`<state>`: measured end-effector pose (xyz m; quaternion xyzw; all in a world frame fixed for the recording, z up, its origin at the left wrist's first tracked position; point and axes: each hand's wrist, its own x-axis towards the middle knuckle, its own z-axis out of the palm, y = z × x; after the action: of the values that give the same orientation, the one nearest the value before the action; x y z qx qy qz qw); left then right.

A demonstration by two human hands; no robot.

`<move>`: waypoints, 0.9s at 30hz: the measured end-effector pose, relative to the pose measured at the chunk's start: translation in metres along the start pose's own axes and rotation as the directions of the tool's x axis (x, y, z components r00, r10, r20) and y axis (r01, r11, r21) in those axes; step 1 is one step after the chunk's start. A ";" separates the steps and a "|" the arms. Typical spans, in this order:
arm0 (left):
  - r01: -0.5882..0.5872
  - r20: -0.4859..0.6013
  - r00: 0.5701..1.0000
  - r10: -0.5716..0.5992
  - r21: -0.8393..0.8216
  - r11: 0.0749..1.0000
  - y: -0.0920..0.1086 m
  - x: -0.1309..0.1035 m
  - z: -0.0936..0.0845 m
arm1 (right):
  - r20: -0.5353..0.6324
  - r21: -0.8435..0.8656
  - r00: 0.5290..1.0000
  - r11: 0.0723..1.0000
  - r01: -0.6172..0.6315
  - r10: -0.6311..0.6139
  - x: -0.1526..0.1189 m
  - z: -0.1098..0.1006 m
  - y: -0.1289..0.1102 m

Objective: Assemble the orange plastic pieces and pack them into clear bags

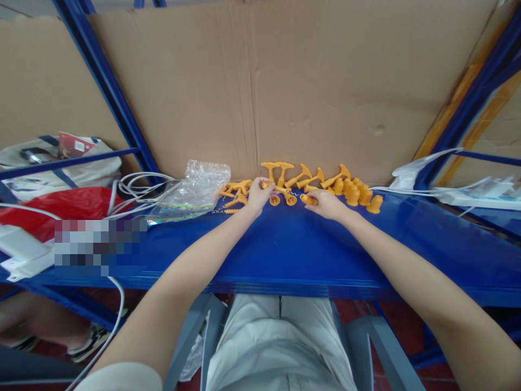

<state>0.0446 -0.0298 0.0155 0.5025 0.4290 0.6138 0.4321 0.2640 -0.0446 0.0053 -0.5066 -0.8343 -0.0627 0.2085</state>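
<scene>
Head view: an orange cap [309, 200] is in the right hand [323, 203] over the blue table [277, 250]; the left hand [260, 195] pinches a slim orange piece [281, 189]; toy hammers [302, 175] lie behind, other caps [352, 194] rightward.

Can count at least five orange T-pieces [282, 174] along the back edge of the desk [268, 255], two orange cups [274, 201] just in front, six-plus orange bells [374, 205] nearer the right edge. Can't tally the jumbled orange pile [244, 186] further left.
</scene>
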 end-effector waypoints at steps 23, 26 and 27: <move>0.022 0.101 0.995 -0.017 -0.048 0.999 0.002 -0.007 0.008 | -0.165 0.161 0.983 0.981 0.109 -0.083 -0.002 0.002 -0.010; 0.029 0.197 0.980 -0.026 -0.011 1.000 0.005 -0.009 0.006 | -0.194 0.198 0.978 0.973 0.119 -0.080 -0.001 0.002 -0.010; 0.025 0.223 0.974 -0.036 0.050 0.998 0.005 -0.009 0.003 | -0.193 0.204 0.978 0.972 0.120 -0.080 -0.001 0.003 -0.009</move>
<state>0.0485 -0.0391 0.0190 0.5719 0.3997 0.5364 0.4749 0.2559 -0.0492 0.0034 -0.4302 -0.8380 -0.0293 0.3345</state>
